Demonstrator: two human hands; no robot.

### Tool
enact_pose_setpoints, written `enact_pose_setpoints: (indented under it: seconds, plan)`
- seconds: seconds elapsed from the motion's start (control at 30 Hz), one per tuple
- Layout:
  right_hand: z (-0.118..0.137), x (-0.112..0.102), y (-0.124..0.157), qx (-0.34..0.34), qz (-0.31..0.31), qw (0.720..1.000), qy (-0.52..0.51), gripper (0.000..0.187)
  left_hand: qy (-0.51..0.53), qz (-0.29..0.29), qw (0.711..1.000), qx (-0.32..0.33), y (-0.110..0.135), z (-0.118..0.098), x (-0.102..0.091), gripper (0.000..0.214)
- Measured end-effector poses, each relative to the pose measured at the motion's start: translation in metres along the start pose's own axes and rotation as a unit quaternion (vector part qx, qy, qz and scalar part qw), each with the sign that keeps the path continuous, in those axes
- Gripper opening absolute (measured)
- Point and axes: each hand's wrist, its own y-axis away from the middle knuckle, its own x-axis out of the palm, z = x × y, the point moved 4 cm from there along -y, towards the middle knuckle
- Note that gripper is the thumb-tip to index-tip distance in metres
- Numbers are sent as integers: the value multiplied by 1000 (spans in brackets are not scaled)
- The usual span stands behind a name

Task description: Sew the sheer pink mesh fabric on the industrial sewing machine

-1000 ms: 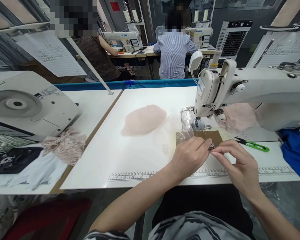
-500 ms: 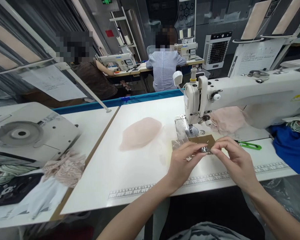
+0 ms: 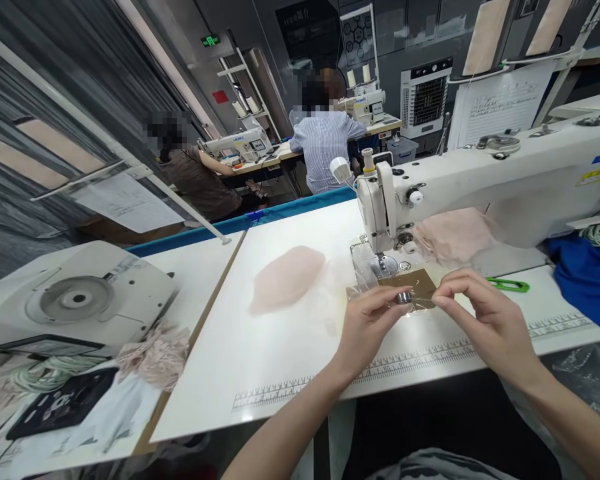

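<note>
My left hand (image 3: 367, 327) pinches a small shiny metal bobbin case (image 3: 405, 297) between thumb and fingertips, just in front of the sewing machine's needle area. To its right, my right hand (image 3: 480, 320) has thumb and forefinger pressed together on a thin thread (image 3: 424, 299), faintly seen running from the bobbin case. Below and behind the hands lies a brown plate (image 3: 416, 283) under clear film on the table. The white sewing machine (image 3: 375, 207) stands right behind it, with a pale pink fabric pile (image 3: 453, 233) under its arm.
A flat pale pink fabric piece (image 3: 287, 277) lies left on the white table (image 3: 215, 360), whose front edge carries a printed ruler (image 3: 275, 393). Green thread snips (image 3: 510, 285) and blue cloth (image 3: 580, 273) are at right. Another machine (image 3: 80, 293) stands left. Two people sit at machines beyond.
My right hand has moved right, away from the bobbin case, widening the gap between my hands. My left hand keeps its hold. The whole view has shifted slightly.
</note>
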Motion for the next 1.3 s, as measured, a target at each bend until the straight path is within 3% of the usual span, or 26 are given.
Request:
enact_pose_setpoints:
  seconds: [0.17,0.27,0.37,0.5,0.63,0.77,0.87,1.0,1.1,1.17,1.2,1.3]
  plan:
    - [5,-7,-4,-17,-11,999,30,11,42,8,999,-34,0,1,0,24]
    - [8,-7,-11,-30,2,999,28,11,78,60,993,-72,1,3,4,22]
    - [8,-2,-20,-16,60,998,7,13,111,124,982,-91,3,0,9,18]
    - [1,7,-25,67,139,985,-84,18,119,133,976,-127,10,-8,12,27]
    - [-4,15,-19,164,179,952,-185,24,153,117,974,-118,23,-15,12,48]
    - [-3,26,-5,234,252,912,-224,28,167,142,964,-154,40,-16,15,37]
    - [-1,33,6,238,311,896,-208,27,168,110,961,-190,58,-19,14,23]
    - [-9,20,17,135,277,949,-68,23,209,78,943,-247,100,-11,18,19]
    - [-27,-1,25,100,219,970,26,22,241,40,907,-344,142,22,25,26]
    - [-41,-15,31,95,189,975,60,21,262,-4,871,-415,164,49,27,35]
    - [-46,-20,33,87,178,978,68,21,255,-41,867,-427,170,59,25,38]
    - [-60,-31,38,72,149,983,84,20,146,-103,922,-343,166,62,10,35]
